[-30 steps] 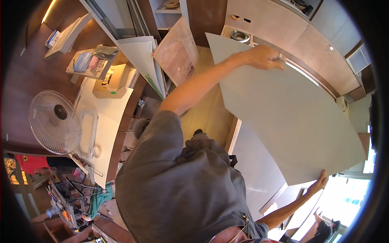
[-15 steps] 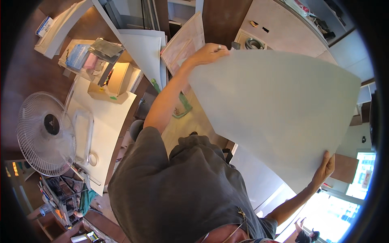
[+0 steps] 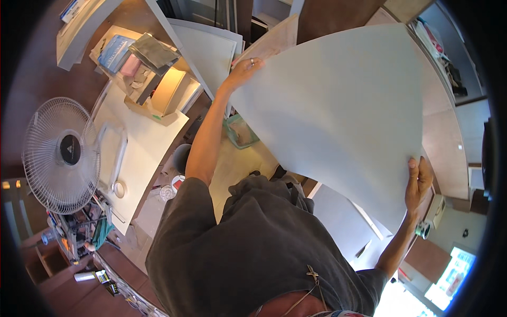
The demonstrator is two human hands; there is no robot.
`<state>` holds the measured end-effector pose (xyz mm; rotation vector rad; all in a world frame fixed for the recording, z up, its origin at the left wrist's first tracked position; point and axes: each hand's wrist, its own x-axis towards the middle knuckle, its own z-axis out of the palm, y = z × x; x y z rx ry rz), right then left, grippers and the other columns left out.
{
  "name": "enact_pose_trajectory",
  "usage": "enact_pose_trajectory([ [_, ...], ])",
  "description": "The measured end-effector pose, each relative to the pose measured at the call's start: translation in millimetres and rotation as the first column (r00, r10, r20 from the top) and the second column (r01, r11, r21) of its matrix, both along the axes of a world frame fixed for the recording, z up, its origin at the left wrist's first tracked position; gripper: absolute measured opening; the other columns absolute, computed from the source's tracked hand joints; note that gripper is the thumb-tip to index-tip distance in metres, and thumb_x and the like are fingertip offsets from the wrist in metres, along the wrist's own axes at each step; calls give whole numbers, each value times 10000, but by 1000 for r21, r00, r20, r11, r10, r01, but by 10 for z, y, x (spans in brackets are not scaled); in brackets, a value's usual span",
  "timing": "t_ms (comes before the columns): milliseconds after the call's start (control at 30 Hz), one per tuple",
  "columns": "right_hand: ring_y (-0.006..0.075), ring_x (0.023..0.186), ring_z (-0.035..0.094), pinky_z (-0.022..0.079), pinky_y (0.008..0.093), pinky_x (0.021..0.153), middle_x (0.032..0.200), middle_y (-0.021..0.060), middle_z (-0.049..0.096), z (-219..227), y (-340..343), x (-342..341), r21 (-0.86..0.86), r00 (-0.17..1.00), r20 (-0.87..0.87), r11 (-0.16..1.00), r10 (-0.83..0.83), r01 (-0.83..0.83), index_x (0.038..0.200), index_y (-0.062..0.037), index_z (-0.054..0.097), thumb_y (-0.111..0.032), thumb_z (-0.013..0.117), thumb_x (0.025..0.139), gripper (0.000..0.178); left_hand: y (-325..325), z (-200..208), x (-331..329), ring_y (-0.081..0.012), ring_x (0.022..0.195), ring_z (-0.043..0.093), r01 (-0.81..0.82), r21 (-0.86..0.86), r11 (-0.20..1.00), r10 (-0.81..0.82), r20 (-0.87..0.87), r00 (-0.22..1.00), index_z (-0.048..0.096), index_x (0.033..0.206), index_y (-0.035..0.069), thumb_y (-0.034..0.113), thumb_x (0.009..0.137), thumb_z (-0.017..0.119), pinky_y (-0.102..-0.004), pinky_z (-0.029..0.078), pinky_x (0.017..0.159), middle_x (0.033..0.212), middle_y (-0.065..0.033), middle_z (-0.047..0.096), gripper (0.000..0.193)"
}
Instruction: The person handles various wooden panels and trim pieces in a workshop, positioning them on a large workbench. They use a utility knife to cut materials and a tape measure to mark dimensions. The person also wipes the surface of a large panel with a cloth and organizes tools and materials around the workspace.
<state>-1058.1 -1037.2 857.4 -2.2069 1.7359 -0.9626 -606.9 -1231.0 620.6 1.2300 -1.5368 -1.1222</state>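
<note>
A large pale grey-white flat panel (image 3: 338, 116) spans the space in front of me, held up at a tilt between both hands. My left hand (image 3: 244, 73), with a ring on one finger, is closed on the panel's upper-left edge. On the right edge, my right hand (image 3: 418, 182) grips with the thumb over the front face and the fingers wrapped behind. The fingers behind the panel are partly hidden. Below the panel's lower edge lies another light board (image 3: 338, 216).
At left a standing fan (image 3: 68, 149) is beside a white worktop (image 3: 140, 142) carrying a tape roll (image 3: 120, 189) and a cardboard box (image 3: 163, 95). Further sheets (image 3: 203, 50) lean behind my left hand. A green-rimmed bin (image 3: 240, 132) sits on the floor. Shelving lines the right.
The panel has swung so its left corner sits lower and nearer, and its right side has shifted left and upward. My left hand has moved left with it. My view has turned slightly.
</note>
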Motion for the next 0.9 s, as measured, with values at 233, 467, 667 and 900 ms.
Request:
enact_pose_trajectory([
  [233, 89, 531, 260, 221, 267, 467, 567, 12, 320, -312, -752, 38, 162, 966, 148, 959, 210, -233, 644, -27, 419, -316, 515, 965, 443, 11, -533, 35, -201, 1053, 576, -316, -51, 947, 320, 128, 939, 603, 1131, 26, 406, 913, 548, -313, 432, 905, 1089, -122, 633, 441],
  [467, 77, 557, 267, 243, 259, 478, 567, -11, 329, -748, -1512, 15, 247, 914, 238, 890, 329, -385, 682, -27, 434, -289, 506, 972, 398, 259, -1043, -35, -230, 1079, 574, -683, -104, 723, 686, -14, 727, 554, 1183, 5, 344, 919, 553, -344, 437, 902, 1110, -169, 616, 429],
  [667, 76, 563, 270, 249, 260, 480, 572, -14, 311, -862, -1863, 316, 251, 900, 232, 872, 368, -421, 685, -33, 433, -314, 495, 976, 410, 1091, -1265, -120, -208, 985, 590, -741, -58, 669, 743, 36, 668, 557, 1168, -11, 291, 934, 530, -315, 447, 871, 1064, -151, 626, 382],
  [900, 97, 602, 305, 293, 270, 536, 612, 10, 337, -835, -2072, 891, 299, 906, 213, 858, 367, -418, 728, -14, 475, -288, 488, 979, 371, 1859, -1822, 19, -154, 961, 583, -725, 284, 627, 749, 32, 661, 560, 1192, 9, 295, 942, 519, -283, 443, 842, 1068, -91, 617, 383],
])
